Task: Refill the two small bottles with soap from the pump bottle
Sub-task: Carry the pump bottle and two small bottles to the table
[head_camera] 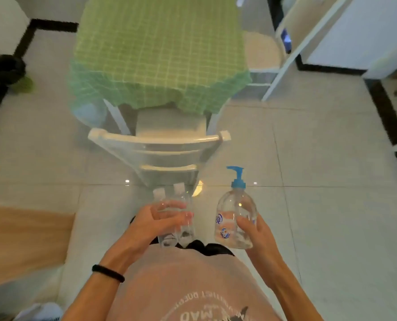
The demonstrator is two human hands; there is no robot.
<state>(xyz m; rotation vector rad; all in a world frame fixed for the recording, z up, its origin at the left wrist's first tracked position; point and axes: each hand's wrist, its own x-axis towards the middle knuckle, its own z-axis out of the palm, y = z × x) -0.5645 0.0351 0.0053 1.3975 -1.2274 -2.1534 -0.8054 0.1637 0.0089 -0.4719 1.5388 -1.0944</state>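
My left hand [155,222] grips two small clear bottles [177,230] side by side, their white caps [168,192] pointing away from me. My right hand [254,236] holds a clear pump bottle [233,214] with a blue pump head [237,176] from below and the side. The pump bottle stands roughly upright and looks partly filled with clear liquid. Both hands are in front of my waist, above the tiled floor, with the bottles a short gap apart.
A table under a green checked cloth [158,49] stands ahead, with a white chair [160,144] pushed in at its near end. Another white chair [283,54] is at the right. A dark bin [6,68] sits on the floor at the far left.
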